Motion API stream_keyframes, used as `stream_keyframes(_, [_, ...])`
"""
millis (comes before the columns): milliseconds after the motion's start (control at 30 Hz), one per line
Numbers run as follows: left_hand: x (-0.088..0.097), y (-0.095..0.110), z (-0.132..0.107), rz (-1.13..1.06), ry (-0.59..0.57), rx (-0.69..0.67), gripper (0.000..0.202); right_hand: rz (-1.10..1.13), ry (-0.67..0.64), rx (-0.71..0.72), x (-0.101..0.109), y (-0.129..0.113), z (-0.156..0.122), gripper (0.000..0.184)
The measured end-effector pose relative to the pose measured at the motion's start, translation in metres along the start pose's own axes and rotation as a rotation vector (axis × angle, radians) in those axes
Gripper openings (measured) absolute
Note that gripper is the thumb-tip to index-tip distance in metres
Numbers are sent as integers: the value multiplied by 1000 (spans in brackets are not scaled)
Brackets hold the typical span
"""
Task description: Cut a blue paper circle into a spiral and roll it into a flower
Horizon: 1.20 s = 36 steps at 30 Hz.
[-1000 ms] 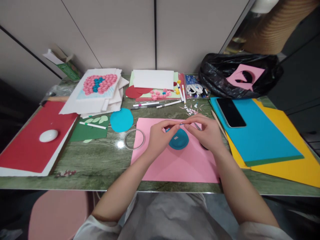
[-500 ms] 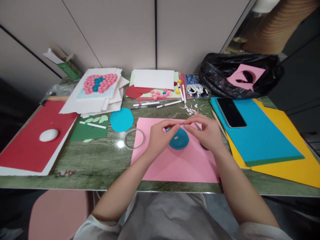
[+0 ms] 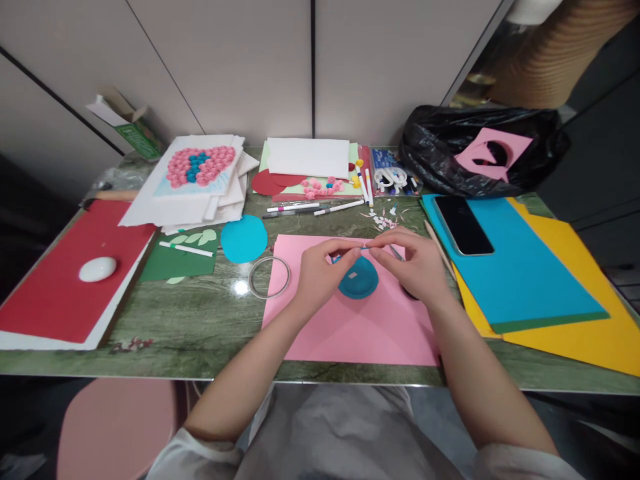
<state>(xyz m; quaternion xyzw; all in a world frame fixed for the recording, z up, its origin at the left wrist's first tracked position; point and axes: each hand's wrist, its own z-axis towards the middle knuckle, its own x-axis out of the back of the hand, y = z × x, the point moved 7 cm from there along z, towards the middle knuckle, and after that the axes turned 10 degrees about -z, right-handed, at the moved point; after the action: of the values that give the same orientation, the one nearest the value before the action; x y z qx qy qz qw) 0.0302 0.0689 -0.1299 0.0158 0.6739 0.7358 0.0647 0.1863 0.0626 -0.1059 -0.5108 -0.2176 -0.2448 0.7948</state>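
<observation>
My left hand [image 3: 320,273] and my right hand [image 3: 415,263] meet fingertip to fingertip above a teal paper disc [image 3: 358,281] on a pink sheet [image 3: 350,327]. Both hands pinch a tiny piece between thumb and forefinger; it is too small to name. The disc has a small white patch at its middle and lies flat under the fingers. A thin tool [image 3: 395,253] lies by my right hand.
A wire ring [image 3: 269,277] and a blue paper circle [image 3: 243,239] lie left of the pink sheet. Pens [image 3: 313,209], paper scraps and white card stacks sit behind. A phone [image 3: 463,224] rests on blue and yellow sheets at right; a red sheet [image 3: 65,280] at left; a black bag [image 3: 480,157] behind.
</observation>
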Motion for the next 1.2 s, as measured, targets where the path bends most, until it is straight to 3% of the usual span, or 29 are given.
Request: stream_keyframes(1200, [-2, -1, -1, -22, 4, 30, 9, 3, -17, -16, -1, 1, 0, 4])
